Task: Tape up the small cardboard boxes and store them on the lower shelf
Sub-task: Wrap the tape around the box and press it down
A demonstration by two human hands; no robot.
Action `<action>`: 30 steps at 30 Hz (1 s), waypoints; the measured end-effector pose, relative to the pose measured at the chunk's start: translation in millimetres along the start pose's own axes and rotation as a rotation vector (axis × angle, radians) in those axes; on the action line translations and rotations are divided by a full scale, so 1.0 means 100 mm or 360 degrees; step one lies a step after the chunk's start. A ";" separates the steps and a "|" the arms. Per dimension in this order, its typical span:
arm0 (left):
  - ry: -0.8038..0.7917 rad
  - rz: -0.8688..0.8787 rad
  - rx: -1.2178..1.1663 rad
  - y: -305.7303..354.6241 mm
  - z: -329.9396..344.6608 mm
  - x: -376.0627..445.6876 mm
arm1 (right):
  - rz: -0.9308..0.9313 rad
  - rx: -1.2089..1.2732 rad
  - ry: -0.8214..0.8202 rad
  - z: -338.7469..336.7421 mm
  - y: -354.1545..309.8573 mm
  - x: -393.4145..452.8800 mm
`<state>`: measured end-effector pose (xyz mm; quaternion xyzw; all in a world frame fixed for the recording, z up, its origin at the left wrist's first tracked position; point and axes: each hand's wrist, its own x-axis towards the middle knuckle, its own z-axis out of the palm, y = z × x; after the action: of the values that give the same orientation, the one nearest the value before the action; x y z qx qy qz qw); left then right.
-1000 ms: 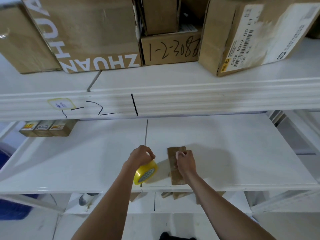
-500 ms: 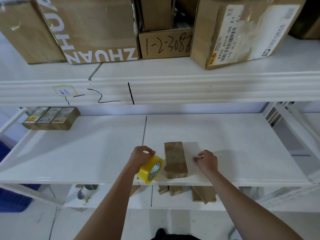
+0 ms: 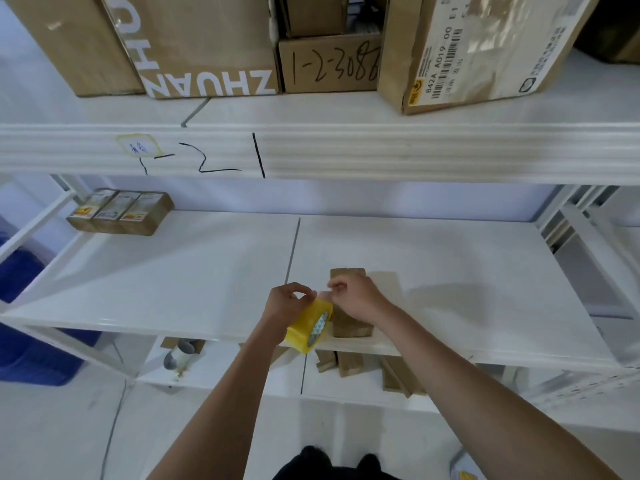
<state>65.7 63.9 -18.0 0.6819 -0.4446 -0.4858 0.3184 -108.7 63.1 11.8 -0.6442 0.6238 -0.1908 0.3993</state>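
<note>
A small brown cardboard box lies on the white middle shelf near its front edge. My left hand grips a yellow tape roll just left of the box. My right hand hovers over the box with thumb and finger pinched at the roll's top edge, where the tape end seems to be. Three small taped boxes stand in a row at the shelf's back left. More small boxes lie on the lower shelf below.
Large cardboard boxes fill the top shelf. A grey and white object lies on the lower shelf at the left. Something blue stands on the floor at far left. White shelf uprights rise at the right.
My right hand has moved left from the shelf surface beside the box to the top of the tape roll. The left hand and roll stay about where they were.
</note>
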 end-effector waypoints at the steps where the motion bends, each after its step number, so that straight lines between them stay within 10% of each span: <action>1: -0.0010 0.0006 0.0009 -0.01 -0.01 -0.03 | -0.0008 -0.0039 -0.0071 0.06 -0.07 0.01; 10: -0.0129 0.0026 -0.0155 -0.12 -0.28 -0.21 | 0.0049 -0.0150 -0.0063 0.24 -0.33 0.00; 18: -0.0969 -0.0031 -0.0212 -0.37 -0.73 -0.34 | 0.0040 -0.0674 -0.0133 0.56 -0.56 -0.08; 30: -0.1011 -0.0014 -0.0053 -0.66 -0.96 -0.38 | 0.0175 -0.0645 -0.0180 0.82 -0.68 -0.20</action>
<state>171.3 125.6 -29.3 0.4927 -0.5108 -0.6830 0.1727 -6.7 98.0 18.2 -0.6860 0.6603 -0.0029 0.3056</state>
